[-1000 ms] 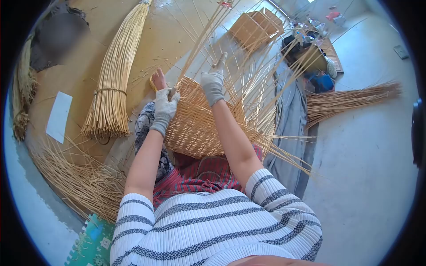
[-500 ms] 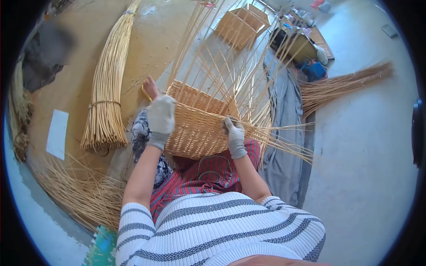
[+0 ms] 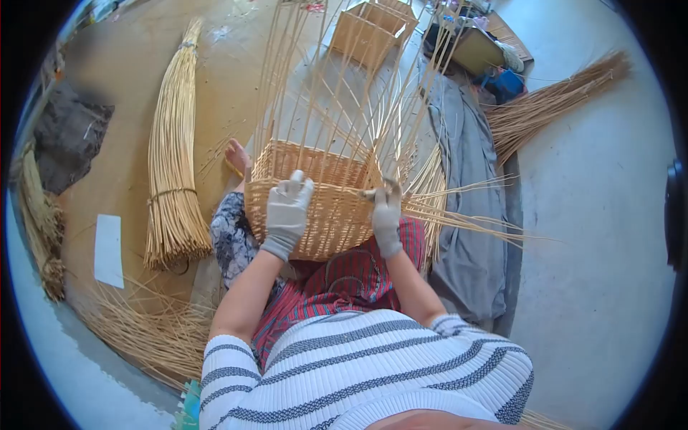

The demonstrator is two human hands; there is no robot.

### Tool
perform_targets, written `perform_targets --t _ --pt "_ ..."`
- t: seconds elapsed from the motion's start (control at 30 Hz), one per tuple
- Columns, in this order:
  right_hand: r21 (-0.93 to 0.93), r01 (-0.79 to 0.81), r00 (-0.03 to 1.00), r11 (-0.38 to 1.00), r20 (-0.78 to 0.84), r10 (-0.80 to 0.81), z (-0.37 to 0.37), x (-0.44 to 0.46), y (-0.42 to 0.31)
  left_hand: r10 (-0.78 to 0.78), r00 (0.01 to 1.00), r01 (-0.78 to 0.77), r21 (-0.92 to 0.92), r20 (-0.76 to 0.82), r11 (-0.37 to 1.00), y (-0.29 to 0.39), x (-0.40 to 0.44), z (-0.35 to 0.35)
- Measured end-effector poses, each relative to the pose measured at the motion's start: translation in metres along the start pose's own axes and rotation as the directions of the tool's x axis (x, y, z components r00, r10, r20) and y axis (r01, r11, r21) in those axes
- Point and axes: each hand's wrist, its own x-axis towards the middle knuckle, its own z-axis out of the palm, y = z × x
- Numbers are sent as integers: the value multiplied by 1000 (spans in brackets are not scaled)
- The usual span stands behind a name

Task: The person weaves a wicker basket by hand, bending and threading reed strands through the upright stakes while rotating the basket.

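A partly woven wicker basket [image 3: 322, 208] rests on the lap, with long upright stakes [image 3: 344, 93] rising from its walls. My left hand [image 3: 289, 211], in a whitish-grey glove, lies against the near wall, its fingers curled at the top edge. Whether a thin strand is also in them cannot be made out. At the right corner, my gloved right hand [image 3: 387, 215] is closed around wicker rods. Their loose ends [image 3: 466, 215] fan out to the right beyond it.
A tied bundle of rods [image 3: 172, 158] lies to the left, with loose rods [image 3: 150, 322] nearer. To the right are grey cloth [image 3: 466, 244] and a brown bundle [image 3: 555, 104]. A wooden box [image 3: 373, 32] stands ahead. A bare foot [image 3: 236, 155] shows beside the basket.
My left hand has moved from the basket's left end rightward along the near wall. My right hand stays at the right corner. The whole view has shifted slightly.
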Motion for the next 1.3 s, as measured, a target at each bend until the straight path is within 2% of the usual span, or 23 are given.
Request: perform_targets --t 0.1,0.17,0.2,0.27,0.3,0.33,0.4,0.5,0.57,0.6,0.63,0.67,0.7,0.9,0.97,1.0,1.03,1.07,1.1,1.17,1.2,1.23,1.3 --pt "-254 306 948 917 -10 -319 12 25 -19 116 984 -90 -189 132 978 55 19 -24" --pt "-783 599 679 170 383 -627 41 64 -61 41 947 1 -128 320 992 75 22 -19" --pt "-791 587 683 174 369 -630 47 72 -77 -5 966 24 -72 257 997 74 18 1" --pt "-719 153 988 678 93 -125 47 73 -92 -46 967 81 -131 251 988 74 19 0" --pt "-276 310 950 910 49 -308 31 70 -83 -48 969 81 -127 242 989 71 23 6" --pt "230 442 897 867 -78 -436 4 58 -67 -1 986 13 -69 164 998 67 21 17" --pt "-75 73 956 995 -279 -91 -47 19 -56 72 993 -71 -14 95 997 72 25 24" --pt "-407 72 964 911 -204 -168 -85 0 -46 204 975 -213 -96 -92 972 121 43 20" --pt "-748 311 871 586 -22 -491 -84 30 -41 85 904 -20 -157 418 987 162 57 20" --pt "-840 421 764 344 123 -634 -78 48 -49 12 891 89 -202 454 975 174 56 22" --pt "-845 410 763 344 112 -636 -83 66 -51 26 890 76 -204 456 976 176 55 29" --pt "-464 313 900 829 -135 -415 -88 80 -51 51 909 -4 -113 415 994 173 55 39" --pt "100 101 978 990 -195 -80 -91 88 -52 73 926 -71 -19 371 997 170 56 44" --pt "188 116 977 975 -201 -77 -139 12 -83 105 945 -91 -59 309 994 171 47 46" --pt "-52 128 991 990 -31 -130 -77 -26 -83 125 964 -108 -80 234 991 168 34 59" --pt "-344 356 932 869 202 -302 -43 -36 -83 71 988 -43 -195 140 980 166 29 83" --pt "-297 265 958 917 189 -216 -13 -44 -97 5 999 9 -315 44 949 162 25 112" --pt "-225 117 993 967 35 -112 1 -39 -32 -78 975 220 -934 207 282 150 15 151" --pt "-211 133 991 968 29 -130 14 -28 -34 -65 979 203 -933 193 296 150 33 137" --pt "-661 478 873 578 288 -393 31 -32 -50 -18 996 66 -614 84 787 160 41 91" --pt "-770 583 784 260 448 -431 35 -32 -61 8 995 54 -611 97 790 158 37 88" --pt "-778 571 787 261 429 -442 25 -22 -75 -85 992 128 -797 97 590 152 39 83" --pt "-664 474 876 578 294 -381 -21 2 -102 -264 946 213 -974 187 74 132 37 72"
